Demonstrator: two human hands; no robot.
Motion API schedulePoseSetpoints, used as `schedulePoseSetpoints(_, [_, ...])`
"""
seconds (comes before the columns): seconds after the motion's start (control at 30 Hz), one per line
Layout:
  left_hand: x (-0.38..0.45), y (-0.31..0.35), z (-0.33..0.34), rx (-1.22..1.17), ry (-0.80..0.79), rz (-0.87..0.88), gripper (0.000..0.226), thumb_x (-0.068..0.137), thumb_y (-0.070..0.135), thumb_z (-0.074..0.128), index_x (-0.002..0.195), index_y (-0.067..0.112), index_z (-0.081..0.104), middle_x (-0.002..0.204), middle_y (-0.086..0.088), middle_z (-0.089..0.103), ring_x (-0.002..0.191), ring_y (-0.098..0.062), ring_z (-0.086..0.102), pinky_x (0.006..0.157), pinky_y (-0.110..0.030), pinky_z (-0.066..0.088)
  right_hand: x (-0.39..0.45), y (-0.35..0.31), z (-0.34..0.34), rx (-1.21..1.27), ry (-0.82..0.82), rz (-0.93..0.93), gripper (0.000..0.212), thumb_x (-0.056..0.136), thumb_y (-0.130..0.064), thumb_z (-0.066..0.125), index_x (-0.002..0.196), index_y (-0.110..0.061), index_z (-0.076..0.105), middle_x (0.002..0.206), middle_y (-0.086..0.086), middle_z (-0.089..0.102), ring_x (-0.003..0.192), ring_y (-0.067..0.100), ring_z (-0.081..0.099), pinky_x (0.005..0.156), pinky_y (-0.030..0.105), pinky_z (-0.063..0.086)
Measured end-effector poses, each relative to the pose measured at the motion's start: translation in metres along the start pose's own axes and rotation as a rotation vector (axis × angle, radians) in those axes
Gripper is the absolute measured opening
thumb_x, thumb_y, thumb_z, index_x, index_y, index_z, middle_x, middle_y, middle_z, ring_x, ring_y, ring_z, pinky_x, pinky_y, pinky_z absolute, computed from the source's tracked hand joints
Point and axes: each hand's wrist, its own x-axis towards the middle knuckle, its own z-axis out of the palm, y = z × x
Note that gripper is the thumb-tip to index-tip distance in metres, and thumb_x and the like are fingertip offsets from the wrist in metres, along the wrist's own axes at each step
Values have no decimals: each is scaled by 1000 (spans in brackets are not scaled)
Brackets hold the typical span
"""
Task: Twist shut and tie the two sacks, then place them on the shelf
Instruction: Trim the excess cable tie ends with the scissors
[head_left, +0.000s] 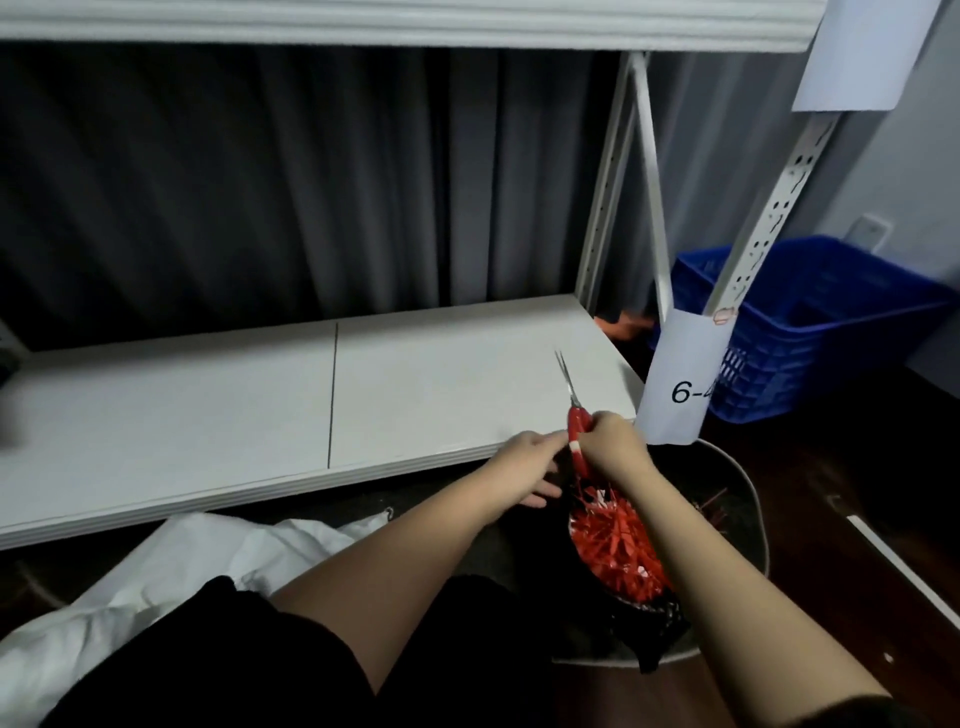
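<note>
Honestly, the red-handled scissors (574, 415) worry me most: the right hand (613, 441) is curled around their handle at the front edge of the white shelf board (208, 415), blades pointing up and away over it. The left hand (530, 457) sits just beside, fingertips pinching something thin at the handle; I cannot tell whether that is a tie strip. Directly beneath both hands lies the black sack (644, 618), mouth gaping, stuffed with red shredded strips (618, 545). It is neither twisted nor tied. The white cloth sack (208, 561) slumps on the floor under the shelf's lip, to the person's left, untouched.

If the scissors slip, the points could nick the left fingers or snag the thin black plastic. With the mouth this wide, any nudge could also scatter strips over the grey mat (748, 519).
</note>
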Motion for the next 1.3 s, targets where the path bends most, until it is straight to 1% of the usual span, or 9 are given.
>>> schedulePoseSetpoints(0.13, [-3, 2, -28, -202, 141, 60, 27, 97, 20, 49, 121, 8, 50, 95, -16, 64, 52, -14, 67, 54, -22, 56, 4, -40, 12, 52, -203, -149, 14, 83, -23, 64, 84, -9, 61, 87, 13, 65, 83, 25, 60, 68, 26, 40])
schedulePoseSetpoints(0.3, [13, -18, -73, -184, 357, 68, 20, 93, 10, 53, 109, 0, 60, 74, -11, 67, 50, -12, 67, 52, -19, 55, 23, -70, 39, 106, -361, -211, 14, 83, -19, 68, 90, -8, 63, 78, 3, 60, 74, 17, 57, 60, 24, 41])
schedulePoseSetpoints(0.4, [31, -31, -87, -134, 480, 64, 15, 94, 9, 51, 105, 3, 58, 69, -4, 66, 52, -15, 68, 58, -26, 57, 41, -80, 65, -132, -234, -152, 29, 80, -38, 69, 77, -13, 54, 82, 4, 63, 82, 24, 60, 64, 27, 40])
schedulePoseSetpoints(0.5, [54, -42, -98, -186, 524, 34, 15, 93, 7, 51, 105, 0, 58, 70, -7, 67, 55, -19, 69, 64, -32, 59, 54, -85, 88, -264, -99, -142, 38, 83, -47, 62, 97, -12, 61, 103, 7, 67, 99, 27, 63, 71, 27, 40])
schedulePoseSetpoints(0.6, [84, -53, -111, -165, 513, -9, 15, 91, 6, 53, 104, 1, 58, 74, -11, 69, 59, -20, 70, 66, -32, 60, 76, -80, 113, -299, -94, -134, 42, 90, -45, 56, 108, -7, 61, 111, 10, 66, 105, 29, 62, 74, 28, 41])
schedulePoseSetpoints(0.8, [137, -76, -108, 87, 308, 33, 28, 91, 11, 54, 117, 7, 62, 106, -11, 68, 97, -29, 66, 76, -31, 51, 136, -53, 154, -344, -87, -67, 40, 95, -39, 49, 113, -5, 59, 116, 13, 64, 108, 29, 61, 81, 30, 44])
schedulePoseSetpoints(0.87, [151, -83, -109, 121, 234, 41, 29, 90, 12, 56, 119, 9, 61, 112, -10, 67, 92, -23, 61, 76, -26, 45, 157, -43, 168, -335, -68, -34, 41, 95, -40, 49, 111, -5, 60, 115, 13, 64, 107, 29, 61, 80, 30, 44])
schedulePoseSetpoints(0.97, [172, -101, -116, 163, 166, -20, 41, 90, 18, 58, 130, 13, 50, 123, 0, 60, 106, -19, 59, 86, -27, 47, 185, -30, 187, -356, -10, -17, 46, 95, -44, 47, 113, -4, 59, 115, 13, 61, 107, 30, 61, 84, 32, 46])
schedulePoseSetpoints(1.3, [194, -147, -146, 283, 280, -79, 25, 88, 20, 58, 112, 17, 62, 106, -8, 68, 98, -22, 65, 76, -25, 46, 232, -3, 206, -379, 66, 47, 36, 94, -36, 52, 115, -8, 56, 117, 10, 56, 109, 29, 58, 82, 33, 47])
